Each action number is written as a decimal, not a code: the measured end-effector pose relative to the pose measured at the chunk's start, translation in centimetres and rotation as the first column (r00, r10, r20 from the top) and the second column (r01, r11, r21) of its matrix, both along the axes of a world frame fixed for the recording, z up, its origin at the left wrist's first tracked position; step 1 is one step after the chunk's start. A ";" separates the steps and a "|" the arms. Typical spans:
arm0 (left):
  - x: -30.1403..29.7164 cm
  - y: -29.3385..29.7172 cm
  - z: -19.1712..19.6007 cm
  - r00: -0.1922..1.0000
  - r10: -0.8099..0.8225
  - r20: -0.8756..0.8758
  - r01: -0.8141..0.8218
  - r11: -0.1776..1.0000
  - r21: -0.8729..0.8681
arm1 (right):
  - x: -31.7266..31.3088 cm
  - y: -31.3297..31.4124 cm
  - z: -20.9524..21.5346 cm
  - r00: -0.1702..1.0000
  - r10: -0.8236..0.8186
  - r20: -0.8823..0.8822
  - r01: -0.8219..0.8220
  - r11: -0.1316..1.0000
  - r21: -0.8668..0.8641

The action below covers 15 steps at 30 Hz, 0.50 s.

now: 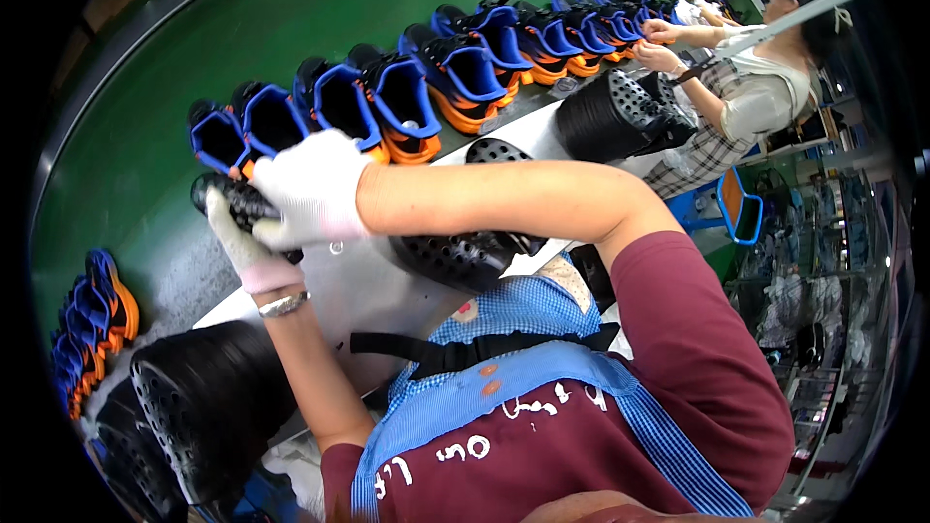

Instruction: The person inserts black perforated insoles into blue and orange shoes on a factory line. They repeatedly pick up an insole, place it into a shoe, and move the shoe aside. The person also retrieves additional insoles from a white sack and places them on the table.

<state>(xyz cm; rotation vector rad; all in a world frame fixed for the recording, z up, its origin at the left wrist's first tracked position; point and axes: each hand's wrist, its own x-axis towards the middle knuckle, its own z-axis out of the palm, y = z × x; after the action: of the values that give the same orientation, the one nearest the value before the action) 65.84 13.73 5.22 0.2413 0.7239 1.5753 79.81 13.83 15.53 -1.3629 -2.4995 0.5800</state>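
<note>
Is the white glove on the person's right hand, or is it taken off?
On: the glove covers the back of the right hand to the wrist; the forearm beyond is bare.

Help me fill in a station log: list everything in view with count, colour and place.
Sneakers: at least ten, black, blue and orange, upper row; several more, far left
Bench: 1, pale grey, centre
Perforated shoe part: 1, black, left of centre, partly covered
Loose perforated parts: at least 2, black, near centre
Nested perforated stacks: at least 3, black, lower left and upper right
Green surface: 1, green, upper left
Co-worker: 1, white top, upper right
Seat: 1, blue and orange, right
Rack: 1, colour unclear, far right
Apron: 1, blue, on the wearer
Shirt: 1, maroon, under the apron
Bracelet: 1, silver, left wrist
Left hand: 1, white-gloved, holding the shoe part
Right hand: 1, white-gloved, over the shoe part
</note>
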 end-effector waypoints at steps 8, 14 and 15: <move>-0.6 0.7 2.6 0.997 0.073 0.000 -0.072 0.990 0.119 | -1.9 1.9 -0.8 0.997 -0.006 0.079 0.010 0.999 -0.053; -2.6 0.8 -0.4 1.000 0.021 0.008 -0.022 0.993 0.118 | -4.1 2.5 -1.5 0.997 -0.011 0.076 0.026 0.981 -0.193; -2.4 0.7 -0.3 0.996 0.075 -0.040 -0.070 0.992 0.106 | -4.1 3.0 -1.6 0.993 -0.009 0.118 0.035 0.975 -0.218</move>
<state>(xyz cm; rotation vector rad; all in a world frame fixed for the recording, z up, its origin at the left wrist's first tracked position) 63.40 14.39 4.94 0.3307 0.6921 1.6834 75.71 16.79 13.88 -1.5412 -2.5706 0.8162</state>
